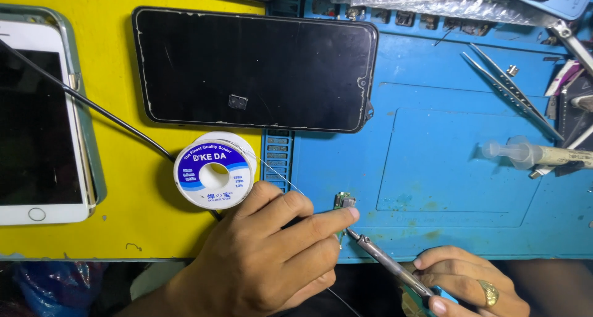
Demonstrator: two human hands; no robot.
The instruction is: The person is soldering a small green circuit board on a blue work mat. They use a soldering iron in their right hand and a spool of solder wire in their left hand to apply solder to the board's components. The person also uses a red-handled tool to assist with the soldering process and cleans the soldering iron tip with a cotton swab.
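Soldering small board (343, 201) with iron (386, 261)

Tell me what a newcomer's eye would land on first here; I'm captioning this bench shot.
Probably the big black phone lying across the yellow mat and blue mat, with the white solder spool just below it. Then the hands at the bottom edge: the left hand pins a small circuit board while the right hand brings a soldering iron tip to it.
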